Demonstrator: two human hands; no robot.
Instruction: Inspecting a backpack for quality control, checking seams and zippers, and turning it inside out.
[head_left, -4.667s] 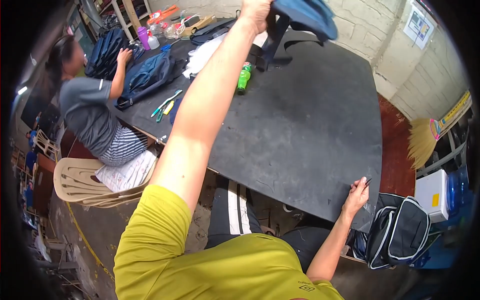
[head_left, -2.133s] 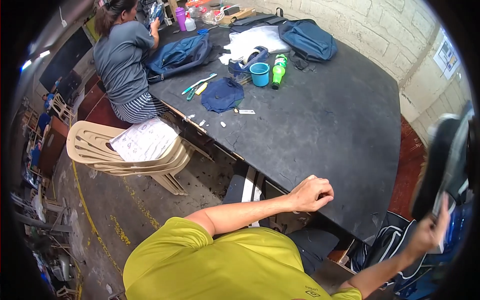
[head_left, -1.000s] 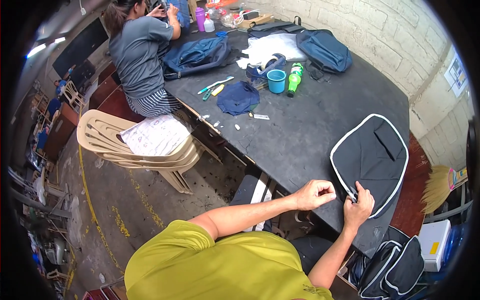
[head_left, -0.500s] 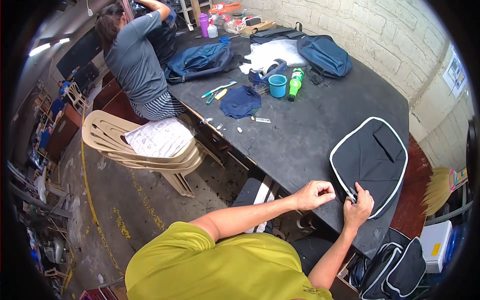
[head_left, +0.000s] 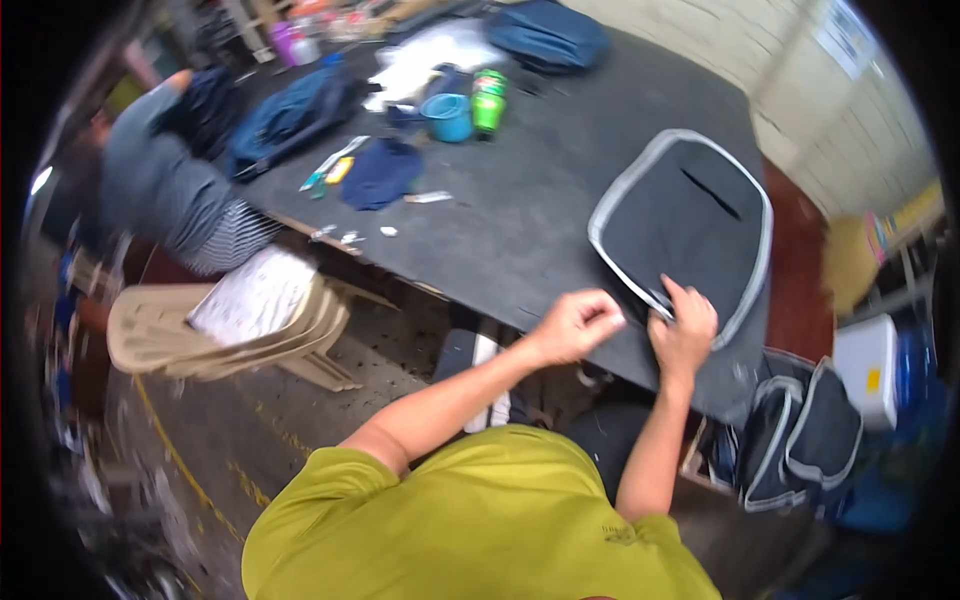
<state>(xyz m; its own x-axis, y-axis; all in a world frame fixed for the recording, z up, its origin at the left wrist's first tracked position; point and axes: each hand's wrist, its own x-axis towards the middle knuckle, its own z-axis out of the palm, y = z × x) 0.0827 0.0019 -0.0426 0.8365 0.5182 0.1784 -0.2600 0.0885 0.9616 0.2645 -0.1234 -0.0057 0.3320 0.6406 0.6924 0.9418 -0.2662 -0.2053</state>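
Lowered since the earlier frame onto the flat black table [head_left: 510,225], right of a bare left hand [head_left: 588,322] with bunched fingertips, contents unclear, the black white-edged fabric panel [head_left: 685,225] looks light and soft, probably stiffer-rimmed, best held at its near edge, where the bare right hand [head_left: 685,322] rests, forefinger extended, pinch uncertain.

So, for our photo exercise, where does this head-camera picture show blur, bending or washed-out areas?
Head view: blur smears the co-worker and broom, softens the black panel; left hand and right hand look crisper; the table has bowed edges; white material looks washed out.
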